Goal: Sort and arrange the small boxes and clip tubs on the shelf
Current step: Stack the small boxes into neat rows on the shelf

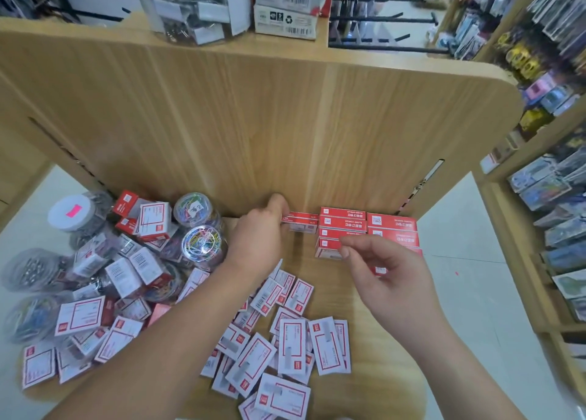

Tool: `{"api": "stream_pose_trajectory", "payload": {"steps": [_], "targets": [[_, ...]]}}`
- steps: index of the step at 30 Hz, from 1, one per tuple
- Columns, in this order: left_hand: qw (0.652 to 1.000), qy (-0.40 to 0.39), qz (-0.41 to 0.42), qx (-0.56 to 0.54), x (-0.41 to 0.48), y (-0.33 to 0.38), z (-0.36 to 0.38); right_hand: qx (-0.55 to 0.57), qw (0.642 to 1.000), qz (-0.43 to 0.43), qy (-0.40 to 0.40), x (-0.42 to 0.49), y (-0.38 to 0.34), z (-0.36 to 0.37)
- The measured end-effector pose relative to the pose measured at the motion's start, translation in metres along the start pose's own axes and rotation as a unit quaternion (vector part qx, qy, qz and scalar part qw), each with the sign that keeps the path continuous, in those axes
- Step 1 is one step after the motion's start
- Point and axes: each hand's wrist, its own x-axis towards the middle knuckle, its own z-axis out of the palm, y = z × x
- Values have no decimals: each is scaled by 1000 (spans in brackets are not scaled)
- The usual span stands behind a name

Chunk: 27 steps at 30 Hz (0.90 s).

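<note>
Bright, even light fell from overhead, leaving only faint, soft shadows on the pale wood-grain shelf board [336, 296]. The wide lens bowed the tall wooden back panel [253, 118] and stretched the corners. Clear plastic tubs of coloured paper clips [204, 243] glinted faintly. The racks of packaged stationery [551, 185] at right were smeared, and print on the small white-and-red boxes [291, 346] was blurred.

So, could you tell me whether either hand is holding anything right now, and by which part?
The left hand grips a small red box by its left end; the right hand holds nothing.
</note>
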Motion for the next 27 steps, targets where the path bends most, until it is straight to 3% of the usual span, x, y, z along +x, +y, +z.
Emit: {"api": "stream_pose_trajectory", "payload": {"steps": [7, 11, 16, 19, 24, 27], "targets": [[999, -1, 45, -16, -18, 5, -23, -71, 997, 12, -8, -23, 10, 10], [994, 4, 71, -82, -63, 1, -52, -157, 983, 65, -63, -41, 22, 12], [987, -144, 14, 66, -101, -14, -49, -297, 949, 36, -102, -60, 25, 30], [983, -155, 12, 99, -105, -14, -38, -340, 933, 42, -112, -65, 21, 41], [993, -113, 25, -18, -104, -21, -41, -292, 952, 53, -79, -58, 11, 49], [987, -78, 34, -136, -103, -24, -49, -156, 982, 88, -61, -48, -1, 54]]}}
